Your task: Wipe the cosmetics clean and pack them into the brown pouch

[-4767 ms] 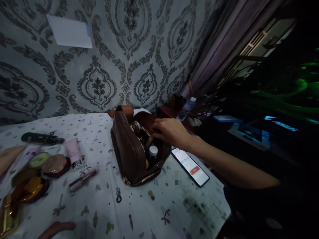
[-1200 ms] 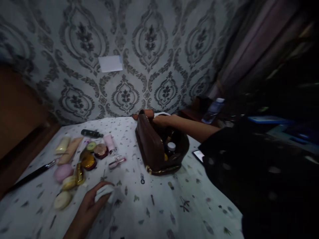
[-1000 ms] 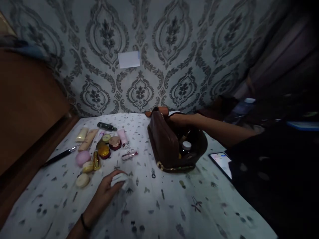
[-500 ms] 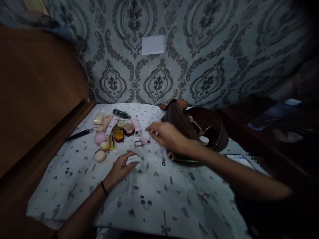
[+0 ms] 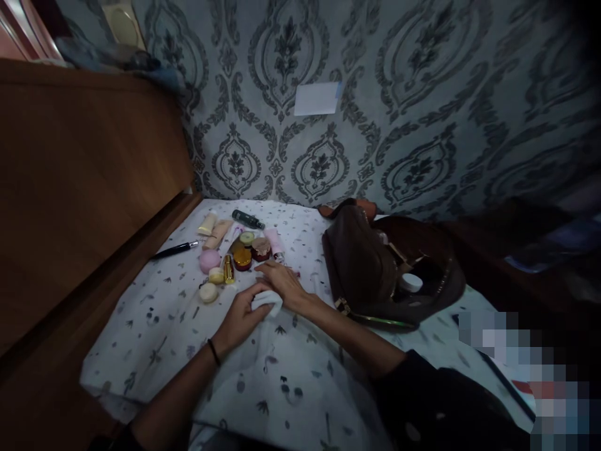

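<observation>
My left hand [image 5: 245,311] is closed around a folded white cloth [image 5: 267,302], just above the patterned sheet. Right beside it, my right hand [image 5: 282,285] reaches over a small lip gloss tube, with fingers stretched out and nothing seen in them. Only the pinkish end of the lip gloss tube [image 5: 295,274] shows past the hand. Close to the fingertips are a gold-lidded jar [image 5: 242,257], a dark red jar [image 5: 261,248], a gold lipstick [image 5: 228,269] and a pink squeeze tube [image 5: 273,241]. The right thumb is hidden.
A brown handbag [image 5: 357,263] lies open on the right, with a white round lid [image 5: 410,282] inside. Around the jars lie a pink round container [image 5: 210,261], a cream jar [image 5: 208,292], a dark green bottle [image 5: 248,219] and a black pen [image 5: 176,250]. A wooden panel [image 5: 94,188] borders the left.
My right hand has moved from beside the handbag leftward and down, over the lip gloss tube and close to my left hand. The left hand still holds the cloth. The view has shifted.
</observation>
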A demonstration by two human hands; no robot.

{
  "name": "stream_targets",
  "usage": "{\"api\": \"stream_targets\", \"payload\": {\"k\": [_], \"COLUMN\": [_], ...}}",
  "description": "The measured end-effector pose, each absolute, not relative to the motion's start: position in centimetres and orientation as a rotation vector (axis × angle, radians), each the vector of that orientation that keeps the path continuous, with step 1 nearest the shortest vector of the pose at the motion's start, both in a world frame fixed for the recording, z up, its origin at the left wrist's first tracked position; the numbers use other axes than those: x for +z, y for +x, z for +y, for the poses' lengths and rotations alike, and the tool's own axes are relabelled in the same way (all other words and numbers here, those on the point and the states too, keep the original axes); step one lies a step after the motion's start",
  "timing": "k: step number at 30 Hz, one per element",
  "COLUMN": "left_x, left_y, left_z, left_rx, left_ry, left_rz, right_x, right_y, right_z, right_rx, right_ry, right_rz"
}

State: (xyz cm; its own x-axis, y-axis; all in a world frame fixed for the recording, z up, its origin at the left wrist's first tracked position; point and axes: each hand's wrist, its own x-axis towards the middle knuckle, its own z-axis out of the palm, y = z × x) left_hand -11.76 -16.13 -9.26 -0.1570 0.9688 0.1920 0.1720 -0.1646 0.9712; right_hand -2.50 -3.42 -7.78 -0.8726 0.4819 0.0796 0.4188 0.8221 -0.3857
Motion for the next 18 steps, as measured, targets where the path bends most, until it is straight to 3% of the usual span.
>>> {"api": "stream_targets", "payload": {"k": [7,18], "left_x": [-8.7,-8.6], "left_y": [-11.7,-11.5], "left_z": [-16.1,-16.4], "left_rx": [1.518,1.436], "left_ry": [1.26,1.319], "left_rz": [1.394,1.427], "right_x": [-10.5,-11.7], "right_y": [-4.5,-5.1], "right_z": [-3.3,-4.5], "right_rx": [0.687,0.63], "right_ry": [-0.575,-0.571], "right_rz": [-2.825,-2.758]}}
